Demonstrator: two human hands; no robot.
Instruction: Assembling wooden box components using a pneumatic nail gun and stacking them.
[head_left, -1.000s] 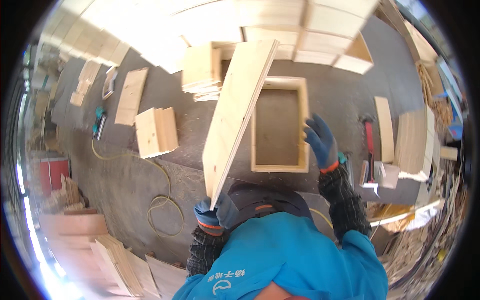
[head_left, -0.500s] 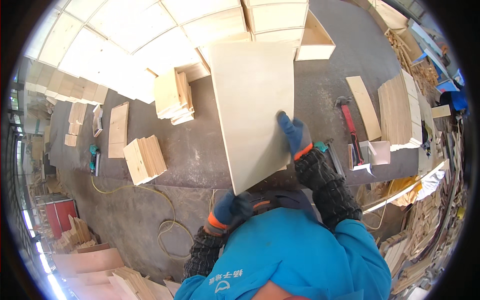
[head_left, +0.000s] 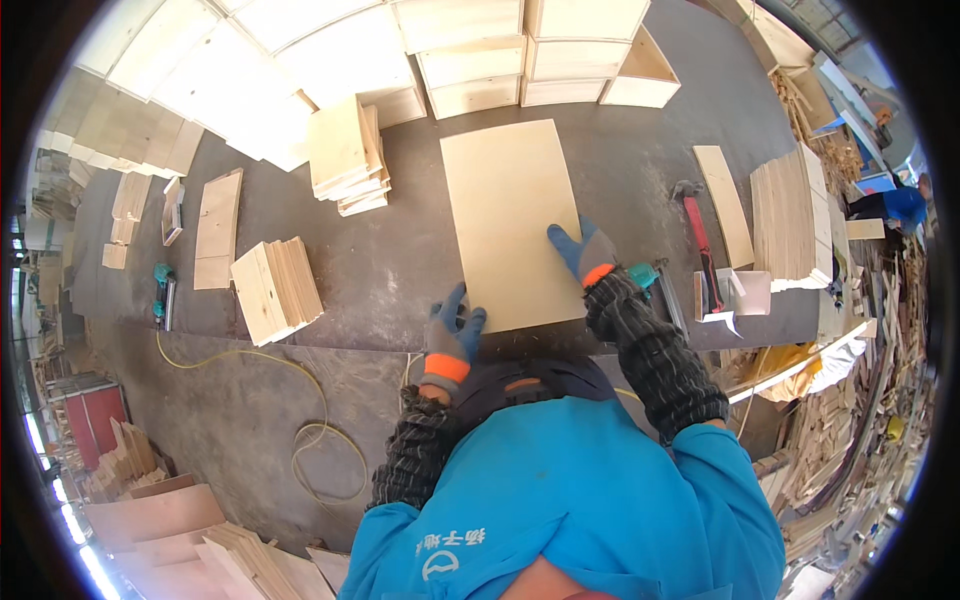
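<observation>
At the frame's centre, the wooden panel [head_left: 513, 200] lies long axis up-frame, between my left grip [head_left: 455, 328], fingers loosely spread at its lower-left edge, and my right grip [head_left: 583, 250], higher on its right edge, whether pinching I cannot tell.

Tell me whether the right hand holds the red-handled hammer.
No, the right hand touches the rectangular wooden panel, while the hammer lies farther right.

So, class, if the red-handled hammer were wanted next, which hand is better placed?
The right hand, I'd judge: it's at the right edge of the wooden panel, nearer the hammer. The left hand, at the panel's lower left, would likely have to reach across.
</observation>
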